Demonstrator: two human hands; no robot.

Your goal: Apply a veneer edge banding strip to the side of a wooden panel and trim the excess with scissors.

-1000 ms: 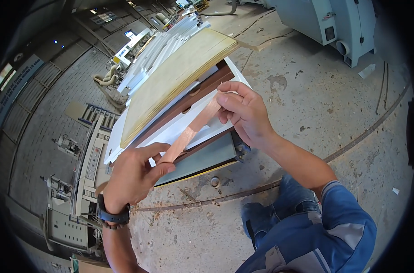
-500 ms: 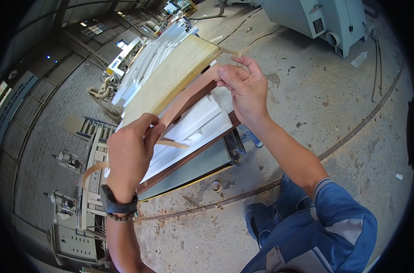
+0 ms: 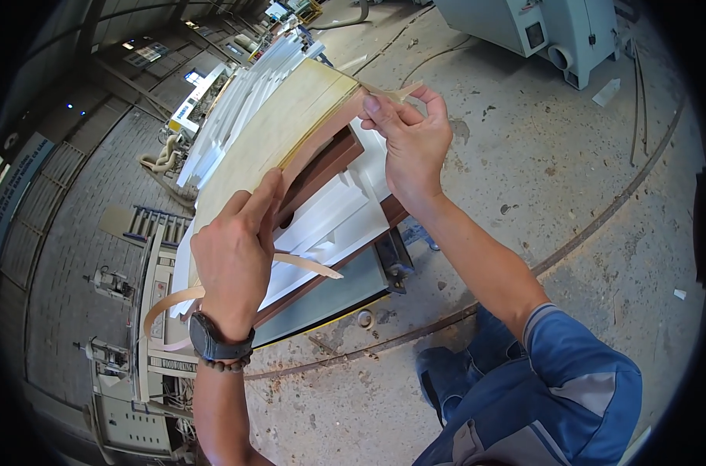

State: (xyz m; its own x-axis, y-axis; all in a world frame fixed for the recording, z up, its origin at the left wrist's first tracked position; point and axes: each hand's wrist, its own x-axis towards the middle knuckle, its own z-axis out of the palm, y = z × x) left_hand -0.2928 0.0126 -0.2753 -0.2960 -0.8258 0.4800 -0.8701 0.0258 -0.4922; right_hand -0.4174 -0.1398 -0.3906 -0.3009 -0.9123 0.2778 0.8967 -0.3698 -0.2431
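A light wood panel [image 3: 267, 136] lies on top of a stack of brown and white boards [image 3: 333, 206] on a cart. My left hand [image 3: 232, 256] presses a thin tan edge-banding strip [image 3: 306, 264] against the panel's near edge, and loose ends of the strip curl out on both sides of the hand. At the panel's far corner, my right hand [image 3: 411, 140] pinches the strip's other end [image 3: 395, 92]. A dark watch sits on my left wrist.
The cart's grey platform [image 3: 333, 291] stands on a stained concrete floor [image 3: 555, 179]. A pale grey machine [image 3: 555, 27] is at the top right. Long white panels [image 3: 236, 105] and workshop machinery [image 3: 128, 373] fill the left side. My blue trousers are at the bottom right.
Both hands have moved up from the lower boards to the light wood panel's edge. The strip, earlier held loosely between them, now lies stretched along that edge.
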